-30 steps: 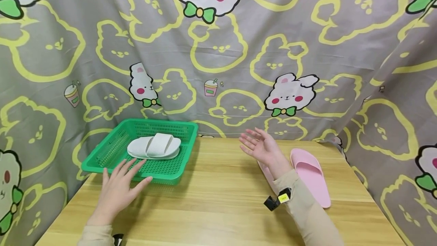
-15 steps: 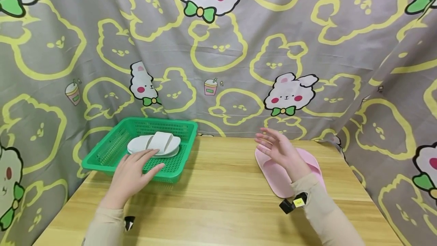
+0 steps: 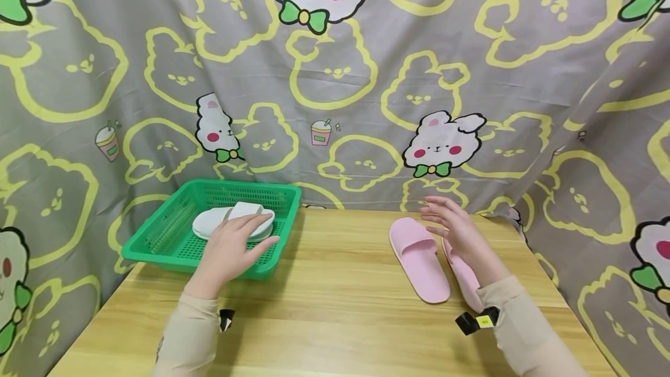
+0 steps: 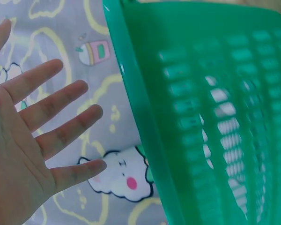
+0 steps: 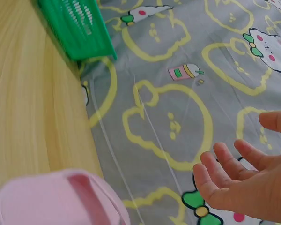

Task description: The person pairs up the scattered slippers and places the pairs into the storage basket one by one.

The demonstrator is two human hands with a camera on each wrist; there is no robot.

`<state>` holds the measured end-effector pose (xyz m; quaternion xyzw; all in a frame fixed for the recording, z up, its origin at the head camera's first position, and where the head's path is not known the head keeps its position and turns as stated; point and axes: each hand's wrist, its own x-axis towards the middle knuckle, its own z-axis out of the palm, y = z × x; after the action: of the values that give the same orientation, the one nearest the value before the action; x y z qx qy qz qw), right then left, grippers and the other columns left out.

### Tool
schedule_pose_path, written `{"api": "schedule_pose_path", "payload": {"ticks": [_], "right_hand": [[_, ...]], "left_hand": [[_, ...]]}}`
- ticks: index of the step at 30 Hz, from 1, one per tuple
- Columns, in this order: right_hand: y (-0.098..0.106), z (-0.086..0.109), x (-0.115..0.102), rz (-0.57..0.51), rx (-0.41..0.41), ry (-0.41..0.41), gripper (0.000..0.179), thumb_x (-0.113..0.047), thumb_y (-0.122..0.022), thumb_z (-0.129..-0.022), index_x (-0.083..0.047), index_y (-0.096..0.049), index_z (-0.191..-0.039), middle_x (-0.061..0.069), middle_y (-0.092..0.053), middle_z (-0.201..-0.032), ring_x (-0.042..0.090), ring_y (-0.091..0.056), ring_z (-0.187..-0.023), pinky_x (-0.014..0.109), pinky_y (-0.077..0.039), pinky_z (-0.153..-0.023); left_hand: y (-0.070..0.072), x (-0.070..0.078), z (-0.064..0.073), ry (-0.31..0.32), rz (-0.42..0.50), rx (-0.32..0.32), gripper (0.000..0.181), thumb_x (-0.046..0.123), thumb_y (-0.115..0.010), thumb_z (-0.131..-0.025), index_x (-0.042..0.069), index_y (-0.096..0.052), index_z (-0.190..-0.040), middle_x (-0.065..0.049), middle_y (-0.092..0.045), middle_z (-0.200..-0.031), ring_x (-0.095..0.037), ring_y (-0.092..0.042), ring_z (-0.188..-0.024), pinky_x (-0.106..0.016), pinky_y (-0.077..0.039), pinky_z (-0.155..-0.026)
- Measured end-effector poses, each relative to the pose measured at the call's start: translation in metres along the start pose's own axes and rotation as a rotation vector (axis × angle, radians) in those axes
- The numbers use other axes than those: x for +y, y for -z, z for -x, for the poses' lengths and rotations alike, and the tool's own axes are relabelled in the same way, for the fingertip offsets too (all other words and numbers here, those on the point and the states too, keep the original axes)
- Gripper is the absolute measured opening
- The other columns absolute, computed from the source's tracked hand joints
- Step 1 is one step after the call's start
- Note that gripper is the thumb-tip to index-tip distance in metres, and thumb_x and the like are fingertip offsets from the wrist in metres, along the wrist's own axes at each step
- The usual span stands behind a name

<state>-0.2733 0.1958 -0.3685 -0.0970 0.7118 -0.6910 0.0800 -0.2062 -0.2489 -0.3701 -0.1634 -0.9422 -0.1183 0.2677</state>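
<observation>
A pair of white slippers (image 3: 210,223) lies stacked in the green plastic basket (image 3: 152,258) at the left of the table. Above the basket's near side hovers my left hand (image 3: 229,255), fingers spread, covering part of the slippers in the head view. The left wrist view has the same hand (image 4: 37,126) beside the basket wall (image 4: 154,117), palm bare. On the right lie two pink slippers (image 3: 426,272), side by side with toes pointing away. My right hand (image 3: 463,240) is raised over the right-hand one, hiding its strap; its fingers (image 5: 220,171) are loosely bent around nothing.
The wooden table (image 3: 335,307) runs back to a grey patterned curtain (image 3: 356,86), which also encloses both sides. Each wrist carries a small black camera; the right one (image 3: 473,322) bears a yellow label.
Both hands have moved to the right. My left hand now overlaps the white slippers, while my right hand has passed over the pink pair, uncovering the left one.
</observation>
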Motion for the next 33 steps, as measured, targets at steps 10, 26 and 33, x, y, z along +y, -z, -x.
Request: {"api": "schedule_pose_path", "payload": {"ticks": [10, 26, 33], "right_hand": [[0.023, 0.018, 0.005, 0.390, 0.047, 0.060, 0.060, -0.044, -0.044, -0.091, -0.015, -0.024, -0.140, 0.018, -0.036, -0.135, 0.017, -0.042, -0.115, 0.048, -0.039, -0.097], [0.047, 0.033, 0.026, 0.712, 0.135, 0.190, 0.069, -0.034, -0.054, -0.088, -0.016, -0.017, -0.144, 0.026, -0.026, -0.139, 0.046, -0.020, -0.128, 0.068, -0.020, -0.093], [0.052, 0.031, 0.035, 0.783, 0.201, 0.242, 0.073, -0.034, -0.059, -0.085, -0.017, -0.018, -0.144, 0.025, -0.026, -0.141, 0.049, -0.014, -0.128, 0.070, -0.016, -0.092]], "left_hand": [[-0.011, 0.028, -0.025, -0.029, 0.022, -0.019, 0.058, 0.061, -0.050, -0.080, 0.028, -0.049, -0.128, 0.000, -0.055, -0.125, -0.023, -0.051, -0.116, -0.052, -0.034, -0.099], [-0.034, 0.067, -0.056, -0.066, 0.142, -0.011, 0.061, 0.067, -0.043, -0.080, 0.031, -0.047, -0.129, 0.001, -0.054, -0.128, -0.024, -0.048, -0.118, -0.051, -0.032, -0.102], [-0.047, 0.079, -0.065, -0.055, 0.135, -0.047, 0.065, 0.072, -0.037, -0.079, 0.030, -0.048, -0.128, 0.005, -0.052, -0.129, -0.019, -0.047, -0.120, -0.051, -0.031, -0.103]]}}
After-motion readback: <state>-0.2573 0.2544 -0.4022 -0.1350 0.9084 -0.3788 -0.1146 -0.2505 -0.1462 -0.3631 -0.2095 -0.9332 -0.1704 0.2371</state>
